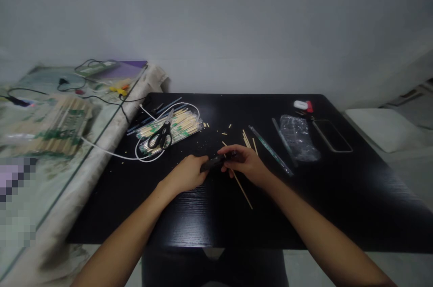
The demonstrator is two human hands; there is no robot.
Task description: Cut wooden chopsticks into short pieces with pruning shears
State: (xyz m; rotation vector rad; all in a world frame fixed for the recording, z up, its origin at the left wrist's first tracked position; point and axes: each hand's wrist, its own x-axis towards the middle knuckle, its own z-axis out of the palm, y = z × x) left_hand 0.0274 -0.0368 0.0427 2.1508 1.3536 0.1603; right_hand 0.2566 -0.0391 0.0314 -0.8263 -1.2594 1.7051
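Observation:
Above the black table (301, 215), my left hand (190, 173) is closed around one end of a dark, elongated tool (215, 163) whose exact kind is unclear. My right hand (249, 164) is closed at the tool's other end. A thin wooden stick (242, 189) passes by the right fingers and slants down toward me; the fingers partly hide where it meets the tool. Several loose sticks (246, 139) lie just beyond the right hand. Small cut stick pieces (224, 133) are scattered farther back.
Black-handled scissors (163, 136) rest on plastic packs of sticks (184, 124) at the left, with a white cable (142, 159) looping around. To the right lie flat plastic sleeves (270, 149), a crumpled clear bag (299, 138), a phone-shaped frame (333, 136) and a white earbud case (300, 104).

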